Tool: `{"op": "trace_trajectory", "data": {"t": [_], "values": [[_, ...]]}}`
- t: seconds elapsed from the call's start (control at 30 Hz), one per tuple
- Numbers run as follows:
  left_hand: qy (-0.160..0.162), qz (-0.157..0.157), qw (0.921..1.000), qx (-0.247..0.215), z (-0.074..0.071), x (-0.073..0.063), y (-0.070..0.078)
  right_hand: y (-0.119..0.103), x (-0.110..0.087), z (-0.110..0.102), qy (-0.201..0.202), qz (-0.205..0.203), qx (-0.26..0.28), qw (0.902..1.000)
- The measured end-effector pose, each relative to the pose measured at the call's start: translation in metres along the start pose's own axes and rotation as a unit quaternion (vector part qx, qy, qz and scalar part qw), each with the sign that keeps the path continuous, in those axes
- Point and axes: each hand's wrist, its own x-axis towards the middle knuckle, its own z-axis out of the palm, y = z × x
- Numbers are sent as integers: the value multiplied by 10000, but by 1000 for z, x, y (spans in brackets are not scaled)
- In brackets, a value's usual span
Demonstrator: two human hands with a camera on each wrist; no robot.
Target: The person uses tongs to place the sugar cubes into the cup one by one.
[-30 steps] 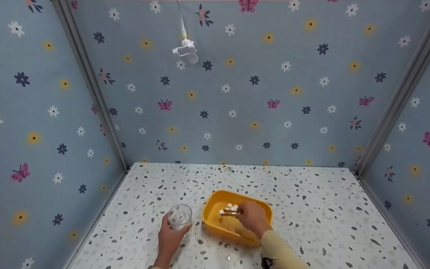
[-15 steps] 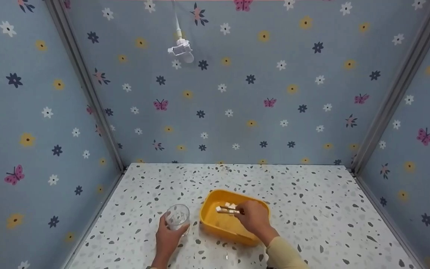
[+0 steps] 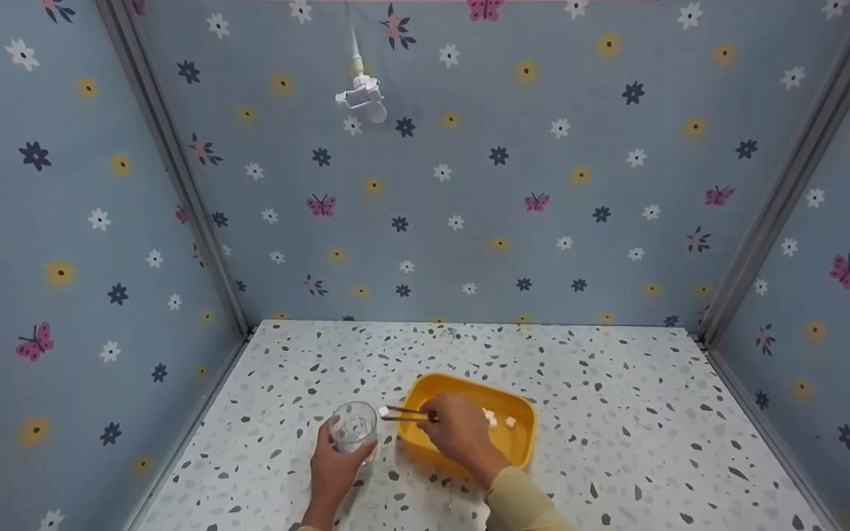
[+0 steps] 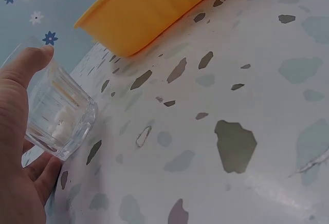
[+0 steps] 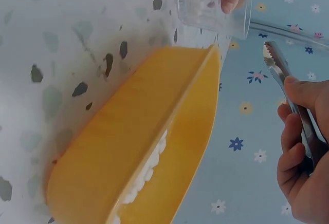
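My left hand grips a clear glass tumbler that stands on the speckled table. White pieces lie at the bottom of the tumbler in the left wrist view. In my right hand are metal tongs with toothed tips, pointing left and pinching one white sugar cube. That cube is close to the tumbler's right rim in the head view. Below the right hand sits a yellow plastic basin, partly hidden by the hand, with more sugar cubes inside.
The speckled white table is bounded by flower-patterned walls at the back and both sides. A white clip holder hangs on a thin stem in front of the back wall.
My right hand has moved left from over the basin's cubes, bringing the tongs and pinched sugar cube to the tumbler's rim. The left hand and tumbler stay in place.
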Motion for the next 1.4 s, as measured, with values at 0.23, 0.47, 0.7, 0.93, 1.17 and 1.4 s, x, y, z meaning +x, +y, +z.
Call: {"op": "trace_trajectory", "data": {"t": [0.23,0.47,0.7,0.93,1.17,1.4], "values": [[-52,-24,10000,-17,1,-1,1,-20,7,19,-25,-289,-137,9995],[-46,-103,9999,-124,6,-3,0,-22,11,36,-158,-62,-171,9997],[-69,-183,9997,-126,8,-5,-4,-17,7,43,-235,-44,-119,9996],[-21,-162,9999,-40,4,-2,-2,-14,8,39,-285,88,-62,9995],[42,-102,9999,35,5,-2,0,-8,5,25,-326,184,-13,9993],[111,-92,9999,24,1,-2,3,2,0,-2,-534,151,251,9981]]}}
